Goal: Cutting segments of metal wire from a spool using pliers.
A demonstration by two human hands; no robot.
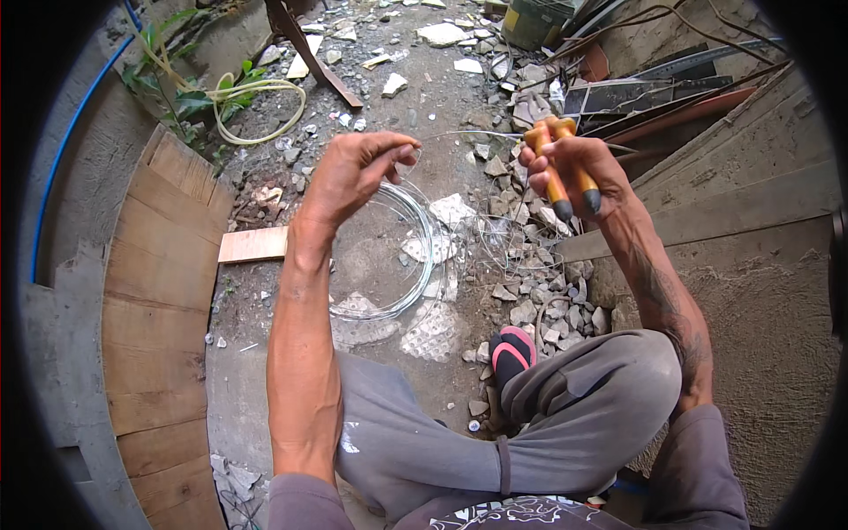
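A coil of thin metal wire hangs or lies in front of me, below my left hand. The fingertips of that hand pinch the wire near the coil's top. From there a length of wire runs right to pliers with orange, dark-tipped handles. My right hand grips the pliers around both handles, and their jaws are at the wire, mostly hidden by the handles and fingers. Whether the coil touches the ground I cannot tell.
Wooden boards stand at left, near a short plank and a looped hose. Broken stones lie at right beside a rough wall. A rusty metal bar and a dark bucket are farther off.
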